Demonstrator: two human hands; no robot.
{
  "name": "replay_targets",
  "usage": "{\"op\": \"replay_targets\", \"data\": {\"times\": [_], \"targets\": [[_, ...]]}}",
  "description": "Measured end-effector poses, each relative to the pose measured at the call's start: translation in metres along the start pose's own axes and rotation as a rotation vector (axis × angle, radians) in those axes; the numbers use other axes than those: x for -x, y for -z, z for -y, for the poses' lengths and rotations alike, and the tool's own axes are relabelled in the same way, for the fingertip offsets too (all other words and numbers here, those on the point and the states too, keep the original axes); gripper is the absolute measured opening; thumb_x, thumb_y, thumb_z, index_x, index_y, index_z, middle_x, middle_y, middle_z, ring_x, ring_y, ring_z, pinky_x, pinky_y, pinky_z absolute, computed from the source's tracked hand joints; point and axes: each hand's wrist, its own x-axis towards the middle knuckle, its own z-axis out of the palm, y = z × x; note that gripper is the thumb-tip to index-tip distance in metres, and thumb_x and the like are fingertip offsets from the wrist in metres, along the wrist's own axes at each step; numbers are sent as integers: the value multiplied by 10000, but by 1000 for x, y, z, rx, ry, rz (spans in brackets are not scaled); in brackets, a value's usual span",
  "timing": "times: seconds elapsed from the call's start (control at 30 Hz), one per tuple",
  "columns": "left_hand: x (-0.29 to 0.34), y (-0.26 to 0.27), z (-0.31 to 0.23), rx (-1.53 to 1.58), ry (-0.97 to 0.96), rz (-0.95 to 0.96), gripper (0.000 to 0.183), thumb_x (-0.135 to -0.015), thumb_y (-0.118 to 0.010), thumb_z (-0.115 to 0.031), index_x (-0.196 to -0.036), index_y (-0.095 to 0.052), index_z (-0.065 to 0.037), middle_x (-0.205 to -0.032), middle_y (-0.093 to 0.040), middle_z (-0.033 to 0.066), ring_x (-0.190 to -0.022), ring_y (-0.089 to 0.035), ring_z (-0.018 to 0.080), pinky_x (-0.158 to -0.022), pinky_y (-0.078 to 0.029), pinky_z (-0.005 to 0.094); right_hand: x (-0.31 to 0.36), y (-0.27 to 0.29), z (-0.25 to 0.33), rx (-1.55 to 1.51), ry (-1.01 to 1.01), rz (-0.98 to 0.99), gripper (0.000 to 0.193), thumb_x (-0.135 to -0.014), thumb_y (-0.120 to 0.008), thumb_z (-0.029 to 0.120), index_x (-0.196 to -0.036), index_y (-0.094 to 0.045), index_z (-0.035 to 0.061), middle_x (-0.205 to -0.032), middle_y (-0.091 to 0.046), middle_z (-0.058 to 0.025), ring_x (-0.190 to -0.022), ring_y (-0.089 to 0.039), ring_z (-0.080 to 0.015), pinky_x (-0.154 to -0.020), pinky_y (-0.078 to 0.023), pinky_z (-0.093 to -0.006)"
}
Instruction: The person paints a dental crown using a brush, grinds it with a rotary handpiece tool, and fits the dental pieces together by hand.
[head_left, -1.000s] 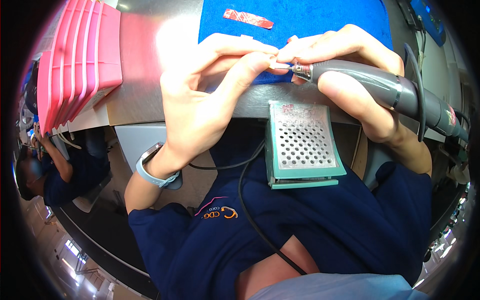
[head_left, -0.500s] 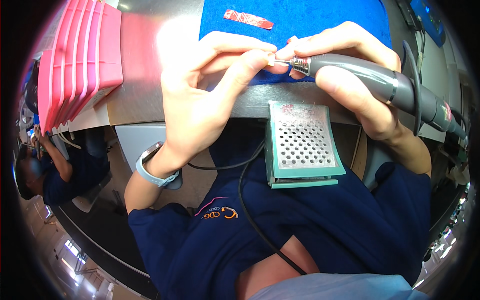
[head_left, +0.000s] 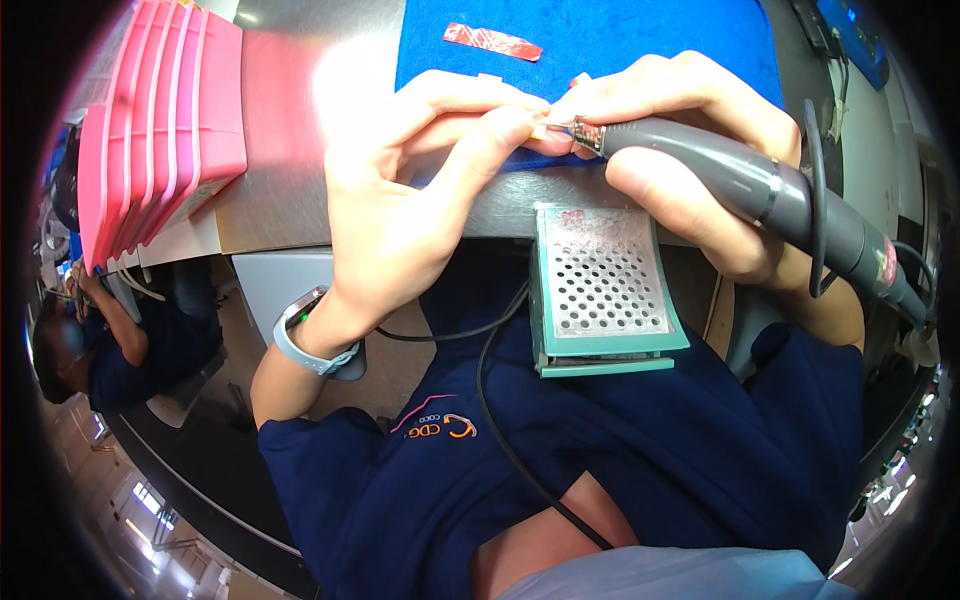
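My left hand (head_left: pixel 405 175) pinches a small pale piece (head_left: pixel 538 131) between thumb and fingertips, too tiny and covered to name more exactly. Wrapped round a grey rotary handpiece (head_left: pixel 715 165) is my right hand (head_left: pixel 700 88), thumb along the near side. The handpiece's thin metal bit points left and meets the pale piece, or nearly so; the exact contact is hard to see. Both hands' fingertips come together over the near edge of a blue cloth (head_left: pixel 600 30). On that cloth, beyond my fingers, lies a red strip with silvery scratches (head_left: pixel 493 42).
A green box with a perforated metal top (head_left: pixel 605 280) juts from the bench's near edge, between my forearms. Pink slotted racks (head_left: pixel 165 130) stand at the left of the metal bench (head_left: pixel 285 120). Black cables hang near my body and at right. Another person (head_left: pixel 115 330) sits far left.
The handpiece's front end has shifted slightly left and its rear has dropped, so it slants more steeply. My right thumb moved left with it. My left hand stays nearly in place.
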Motion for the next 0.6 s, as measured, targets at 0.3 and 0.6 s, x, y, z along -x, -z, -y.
{"op": "replay_targets", "data": {"times": [0.3,0.6], "targets": [[0,0,-2,21,32,13,191,-986,-601,-79,-1123,-638,50,-980,-724,123,-873,-672,127,-719,-510,230,0,-2,2,8,-22,-33,276,-887,-589,18,-1157,-583,-38,-1085,-653,-184,-1023,-629,-232,-983,-458,-372],[0,-1,-1,-6,33,-24,184,-982,-611,-82,-1110,-651,43,-979,-721,107,-849,-660,117,-696,-511,231,-2,-2,4,-66,-106,-35,275,-903,-580,37,-1163,-597,-51,-1083,-671,-187,-1046,-648,-247,-977,-477,-373]]}}
